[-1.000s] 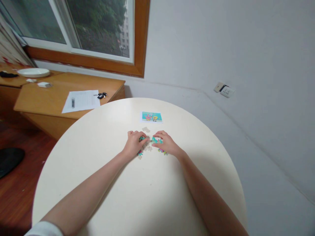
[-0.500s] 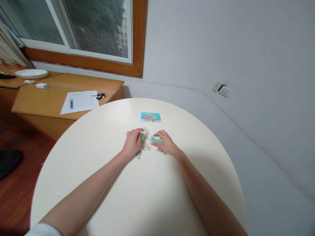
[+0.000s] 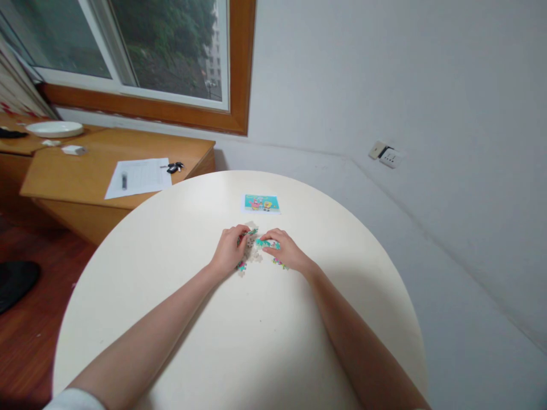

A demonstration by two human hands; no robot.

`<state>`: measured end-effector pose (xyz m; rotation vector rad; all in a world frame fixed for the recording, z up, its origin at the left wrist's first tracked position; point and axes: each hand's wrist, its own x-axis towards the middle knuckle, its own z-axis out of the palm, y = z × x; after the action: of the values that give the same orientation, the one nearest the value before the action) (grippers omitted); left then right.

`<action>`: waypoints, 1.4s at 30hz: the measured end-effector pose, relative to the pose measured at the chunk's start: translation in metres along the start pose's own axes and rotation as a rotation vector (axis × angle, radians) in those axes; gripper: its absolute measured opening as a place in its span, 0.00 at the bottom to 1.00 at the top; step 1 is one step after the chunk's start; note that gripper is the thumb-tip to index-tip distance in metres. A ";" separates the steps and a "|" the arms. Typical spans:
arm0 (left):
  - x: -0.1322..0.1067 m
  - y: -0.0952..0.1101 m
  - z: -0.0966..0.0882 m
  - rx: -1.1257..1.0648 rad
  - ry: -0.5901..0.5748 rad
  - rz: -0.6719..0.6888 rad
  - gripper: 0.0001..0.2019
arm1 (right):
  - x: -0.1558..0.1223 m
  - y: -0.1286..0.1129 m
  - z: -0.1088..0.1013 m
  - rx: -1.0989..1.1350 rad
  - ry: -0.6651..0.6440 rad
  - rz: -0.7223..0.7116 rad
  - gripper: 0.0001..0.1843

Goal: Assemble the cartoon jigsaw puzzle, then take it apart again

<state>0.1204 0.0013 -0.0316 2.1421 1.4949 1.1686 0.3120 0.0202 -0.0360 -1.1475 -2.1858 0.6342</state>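
Note:
A small pile of jigsaw puzzle pieces [image 3: 255,256], some showing pale backs and others teal or multicoloured faces, lies between my two hands near the table's middle. My left hand [image 3: 229,248] is closed at the pile's left side, thumb and fingers pinching a teal-edged puzzle piece [image 3: 253,232]. Opposite it, my right hand [image 3: 287,249] curls its thumb and fingers around teal puzzle pieces [image 3: 262,243]; how many it grips I cannot make out. Colourful pieces [image 3: 279,263] lie under the right hand. Beyond the pile rests a picture card [image 3: 261,203] with two cartoon figures on teal.
The round white table [image 3: 205,353] carries all this. At the left a wooden desk [image 3: 102,142] holds a paper sheet [image 3: 145,177], keys [image 3: 174,167], a small white box [image 3: 74,150] and a white dish [image 3: 55,128]. A wall socket [image 3: 390,158] is at the right.
My left fingers have closed together on a piece, which now tilts up from the pile. The right hand has shifted slightly left, and the teal pieces at its fingertips have moved left too.

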 end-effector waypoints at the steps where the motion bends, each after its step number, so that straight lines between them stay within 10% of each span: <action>1: 0.000 0.001 -0.001 0.004 -0.002 -0.010 0.05 | 0.000 0.000 0.000 0.017 -0.006 -0.002 0.11; 42: -0.004 0.006 -0.004 -0.210 -0.021 -0.111 0.09 | -0.002 0.026 -0.007 0.662 0.252 0.218 0.23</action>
<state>0.1211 -0.0057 -0.0273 1.9037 1.3955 1.2019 0.3325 0.0335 -0.0484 -1.0301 -1.4728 1.1316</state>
